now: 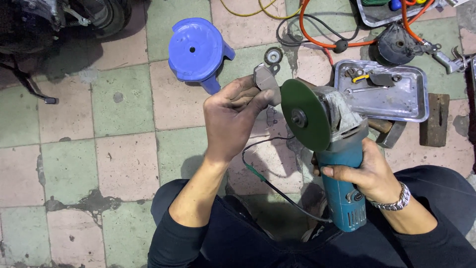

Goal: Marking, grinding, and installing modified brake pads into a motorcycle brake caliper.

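My right hand (pixel 364 171) grips the teal body of an angle grinder (pixel 342 188) at the right of the view. Its green disc (pixel 305 116) faces left, toward my other hand. My left hand (pixel 233 116) holds a small flat grey metal piece (pixel 267 79) by one end, and the piece's edge sits right beside the disc's upper rim. Whether they touch I cannot tell. The grinder's black cord (pixel 277 191) loops down over the tiled floor between my knees. A metal bracelet (pixel 394 201) is on my right wrist.
A blue plastic stool (pixel 196 49) lies on the tiled floor at top centre. A metal tray (pixel 382 92) with small parts sits at right, a wooden block (pixel 435 119) beside it. Orange and black cables (pixel 317 34), a round dark part (pixel 396 44) and a small ring (pixel 273 55) lie beyond.
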